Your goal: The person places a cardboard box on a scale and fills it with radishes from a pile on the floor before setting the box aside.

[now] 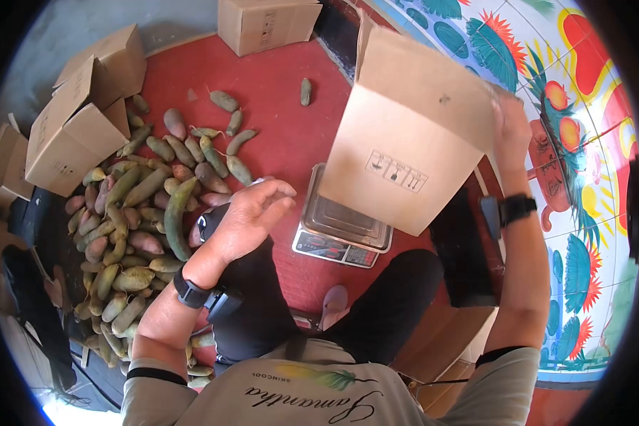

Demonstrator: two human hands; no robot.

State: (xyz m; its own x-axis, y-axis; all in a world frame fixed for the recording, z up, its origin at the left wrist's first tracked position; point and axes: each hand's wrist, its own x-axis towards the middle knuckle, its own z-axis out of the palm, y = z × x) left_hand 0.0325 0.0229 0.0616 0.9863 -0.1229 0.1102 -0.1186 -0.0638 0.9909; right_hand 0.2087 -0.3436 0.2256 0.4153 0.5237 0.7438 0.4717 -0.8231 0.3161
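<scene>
An open cardboard box (pixel 405 135) with printed symbols on its side is tilted above a digital scale (pixel 341 224). My right hand (pixel 511 131) grips the box at its upper right edge; its fingers are partly behind the cardboard. The scale has a metal tray and a keypad, and the box hides part of it. My left hand (pixel 255 213) is left of the scale, over my knee, with fingers loosely apart and nothing in them. Beside it lies a large pile of green and reddish root vegetables (pixel 135 241).
Cardboard boxes (pixel 71 135) stand behind the pile at the left. Another box (pixel 266 25) is at the top against the wall. A few loose vegetables (pixel 306 92) lie on the red floor (pixel 277 78). Painted tiles line the right side, and an open box is at lower right.
</scene>
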